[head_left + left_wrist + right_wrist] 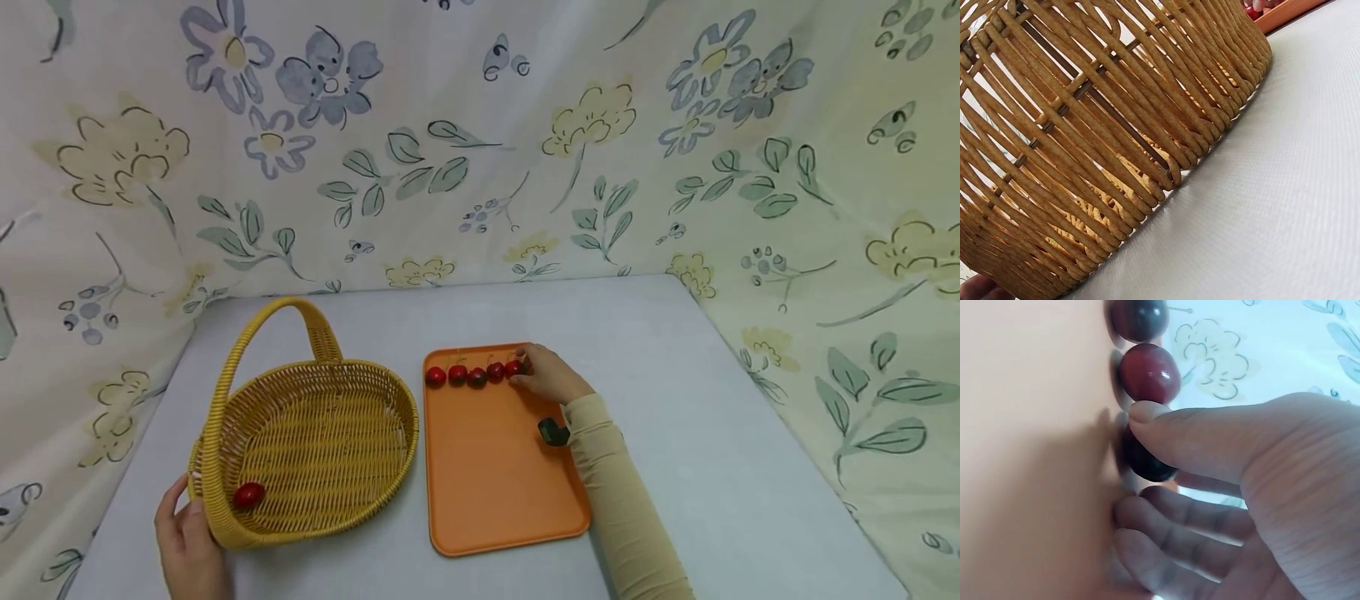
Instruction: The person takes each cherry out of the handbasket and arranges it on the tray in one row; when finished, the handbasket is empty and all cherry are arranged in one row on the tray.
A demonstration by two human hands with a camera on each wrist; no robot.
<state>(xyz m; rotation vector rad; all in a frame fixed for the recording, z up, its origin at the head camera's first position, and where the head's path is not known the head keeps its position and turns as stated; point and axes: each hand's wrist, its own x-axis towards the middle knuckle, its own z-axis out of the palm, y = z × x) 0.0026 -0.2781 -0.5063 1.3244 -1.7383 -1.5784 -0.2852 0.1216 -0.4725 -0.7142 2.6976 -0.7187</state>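
At the left, my left hand (192, 543) grips the side of a yellow wicker basket (408, 408), thumb near the rim at the foot of its tall handle. The left wrist view is filled by the basket's woven wall (1085, 125). One shiny red fruit (249, 496) lies inside the basket. On the orange tray (502, 475), my right hand (551, 375) pinches the rightmost cherry (513, 367) of a row along the far edge. In the right wrist view, the thumb lies across this dark red cherry (1147, 459), beside another red cherry (1150, 374).
Beside my right forearm, a small dark green object (553, 432) sits by the tray's right edge. More cherries (457, 375) with thin stems line the tray's far end. A white tabletop (720, 450) lies under everything, with floral cloth (480, 217) behind it.
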